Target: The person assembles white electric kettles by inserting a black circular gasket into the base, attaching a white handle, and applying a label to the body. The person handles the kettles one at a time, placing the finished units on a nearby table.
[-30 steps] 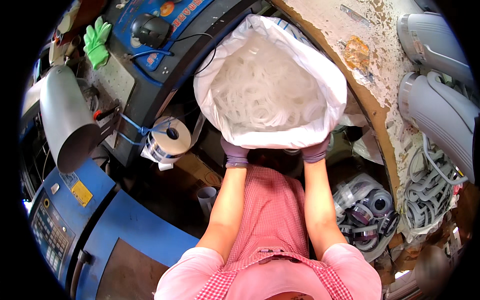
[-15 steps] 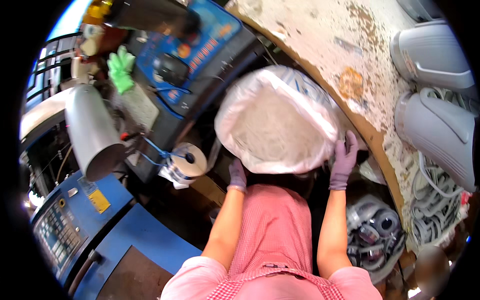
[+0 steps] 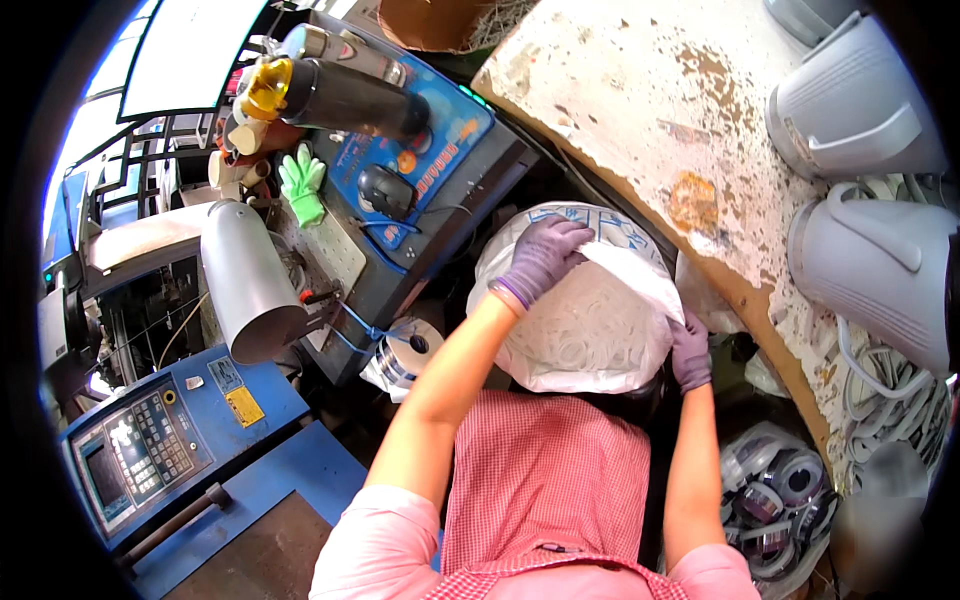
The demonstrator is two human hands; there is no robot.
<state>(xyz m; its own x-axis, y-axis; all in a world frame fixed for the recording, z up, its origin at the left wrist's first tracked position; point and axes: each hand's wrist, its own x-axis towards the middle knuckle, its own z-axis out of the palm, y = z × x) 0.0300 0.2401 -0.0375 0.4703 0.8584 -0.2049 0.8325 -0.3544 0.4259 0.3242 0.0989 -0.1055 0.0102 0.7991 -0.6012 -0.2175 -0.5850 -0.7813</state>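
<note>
A white plastic bag (image 3: 655, 290) stands open in front of me, its mouth facing up. Inside lie many translucent ring-shaped pieces (image 3: 575, 345). Both my hands wear thin purple-grey gloves. My left hand (image 3: 545, 258) reaches over the far side of the bag, its fingers closed on the folded rim. At the right edge, my right hand (image 3: 690, 352) holds the bag's side, its fingertips partly hidden by the plastic.
On the right, a worn white-topped table (image 3: 640, 120) carries grey jug-shaped housings (image 3: 850, 130) and grey handles. A clear bag of round parts (image 3: 775, 490) sits below. Left are a blue machine with a keypad (image 3: 150, 440), a silver cylinder (image 3: 245, 280), a string spool (image 3: 405, 350) and a mouse (image 3: 385, 190).
My left hand has moved from the bag's near left side up and across to its far rim. My right hand has shifted lower and closed on the right edge. The view has shifted.
</note>
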